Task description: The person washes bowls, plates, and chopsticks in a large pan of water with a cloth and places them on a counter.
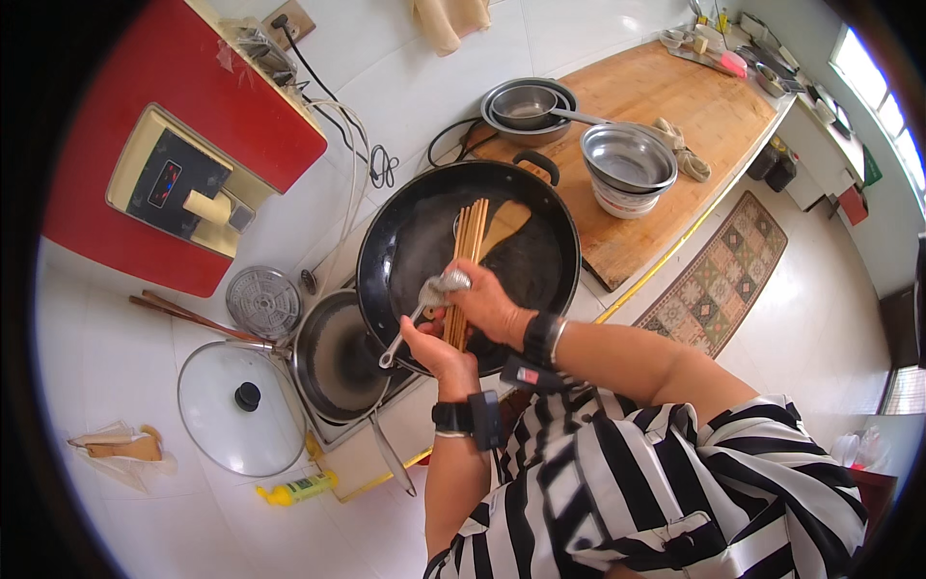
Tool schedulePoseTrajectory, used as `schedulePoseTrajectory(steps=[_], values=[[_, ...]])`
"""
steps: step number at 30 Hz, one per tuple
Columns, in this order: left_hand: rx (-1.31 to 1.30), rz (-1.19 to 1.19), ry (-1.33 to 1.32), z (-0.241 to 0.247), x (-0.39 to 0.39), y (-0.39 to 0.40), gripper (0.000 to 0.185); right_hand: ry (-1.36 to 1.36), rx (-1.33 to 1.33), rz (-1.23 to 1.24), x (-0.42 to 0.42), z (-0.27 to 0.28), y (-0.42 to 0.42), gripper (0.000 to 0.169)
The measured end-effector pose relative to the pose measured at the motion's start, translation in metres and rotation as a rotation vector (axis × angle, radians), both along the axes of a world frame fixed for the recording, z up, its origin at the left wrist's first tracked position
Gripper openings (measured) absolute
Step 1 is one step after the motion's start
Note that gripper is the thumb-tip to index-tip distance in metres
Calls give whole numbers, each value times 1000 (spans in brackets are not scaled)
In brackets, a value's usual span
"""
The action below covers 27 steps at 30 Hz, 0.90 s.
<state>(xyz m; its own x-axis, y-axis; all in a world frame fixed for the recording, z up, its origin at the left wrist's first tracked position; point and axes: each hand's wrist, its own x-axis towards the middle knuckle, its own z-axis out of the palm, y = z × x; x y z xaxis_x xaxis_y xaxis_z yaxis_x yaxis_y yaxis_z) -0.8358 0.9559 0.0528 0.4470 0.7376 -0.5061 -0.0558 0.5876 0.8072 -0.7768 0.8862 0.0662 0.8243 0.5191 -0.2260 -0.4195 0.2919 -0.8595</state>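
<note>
My left hand (443, 356) grips the lower part of a bundle of wooden chopsticks (472, 226) and a metal utensil, whose handle (391, 350) ends in a hanging hole. My right hand (483, 298) is closed on a crinkled silvery piece, seemingly a metal scouring pad (443, 284), against the utensil and chopsticks. The utensil's far end is hidden. Both hands are over a large black wok (532, 286), which appears to hold some water. Inside it, a wooden spatula (508, 223) lies beyond the chopsticks, beside a partly hidden round metal item.
A smaller frying pan (340, 362) adjoins the wok, near a glass lid (217, 423) and a steamer rack (263, 302). To the right, stacked bowls (628, 163) and nested pots (524, 108) stand on a wooden board (694, 94). A yellow bottle (300, 490) lies lower left.
</note>
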Motion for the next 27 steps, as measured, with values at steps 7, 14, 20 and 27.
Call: schedulePoseTrajectory(steps=[7,14,20,27], values=[[-205,-199,-348,-11,24,22,42,-265,-12,31,-8,-21,8,20],[1099,-302,-51,50,30,51,44,-1249,-714,287,56,-31,-50,33],[2298,-1037,284,111,13,65,42,-1812,-766,527,77,-24,-66,22],[1961,-1372,658,79,-19,84,16,-1952,-587,602,79,-5,-66,21]])
